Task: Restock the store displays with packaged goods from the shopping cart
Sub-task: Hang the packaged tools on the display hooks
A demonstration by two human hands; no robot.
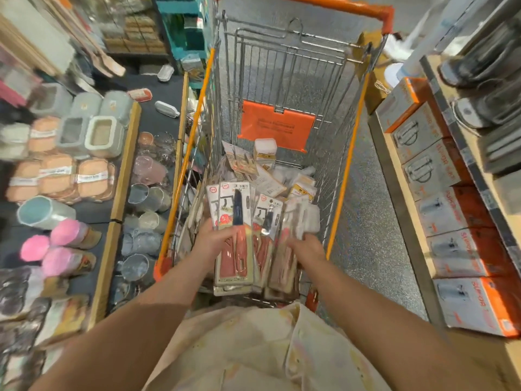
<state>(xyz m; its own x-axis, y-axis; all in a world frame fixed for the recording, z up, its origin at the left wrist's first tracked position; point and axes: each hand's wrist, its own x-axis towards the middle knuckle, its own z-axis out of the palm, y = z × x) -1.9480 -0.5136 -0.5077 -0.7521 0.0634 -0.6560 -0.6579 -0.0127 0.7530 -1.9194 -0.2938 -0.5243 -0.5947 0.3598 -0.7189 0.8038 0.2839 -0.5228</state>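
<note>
— Where are the packaged goods?

— In the shopping cart (342, 176), heaped at its near end. The left hand (215, 239) grasps a carded knife pack (235, 235), blue blade, reddish handle, held above the heap.

— And the right hand (306, 245)?

— It sits against the blurred packs (284, 249) just beside the knife pack; fingers seem curled round them, but I cannot tell for sure.

— The displays?

— On the left shelf (125, 165), lidded containers (100, 135) and pink-topped bottles (66, 249). On the right, orange-and-grey boxes (439, 213) line a low shelf.
</note>
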